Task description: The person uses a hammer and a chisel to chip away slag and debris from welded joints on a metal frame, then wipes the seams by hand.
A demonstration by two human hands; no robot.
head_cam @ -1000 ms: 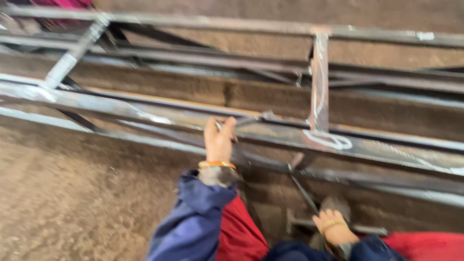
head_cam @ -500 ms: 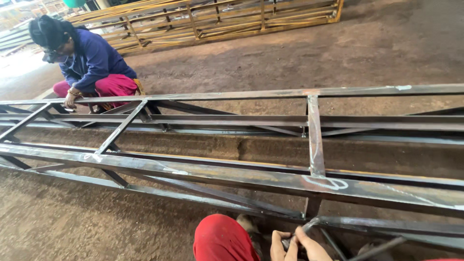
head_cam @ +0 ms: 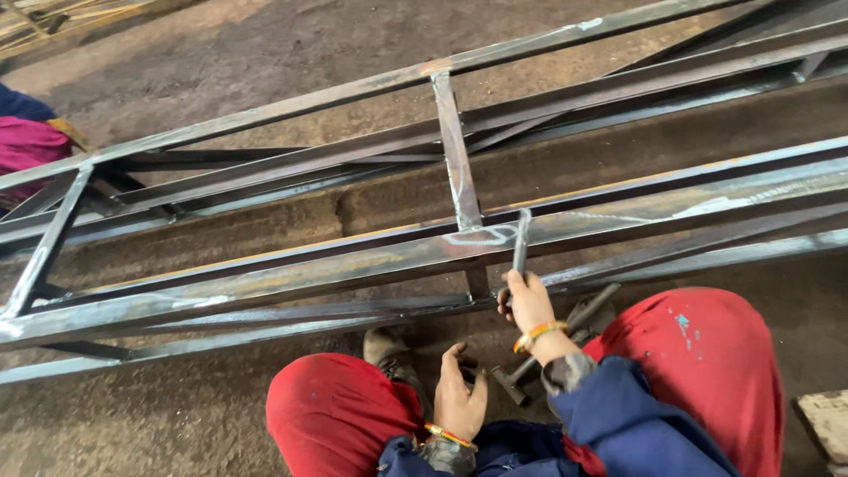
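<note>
I squat in red trousers beside a long steel truss frame (head_cam: 265, 283) that lies on a dirt floor. My right hand (head_cam: 528, 305) grips a thin dark metal rod (head_cam: 521, 238) and holds it upright. The rod's top reaches the near beam, right beside a chalk-marked welded joint (head_cam: 481, 237). My left hand (head_cam: 459, 399) rests low between my knees with loosely curled fingers and holds nothing. Just right of it, under my right wrist, a hammer (head_cam: 517, 382) lies on the ground.
A person in magenta and blue (head_cam: 22, 132) crouches at the left edge behind the frame. My shoe (head_cam: 389, 349) sits under the near beam. A pale wooden block (head_cam: 821, 424) lies at the bottom right. More steel frames (head_cam: 53, 18) are stacked far back.
My left hand has come off the beam and dropped between my knees. My right hand has risen with the rod to the joint. The view has swung down and closer.
</note>
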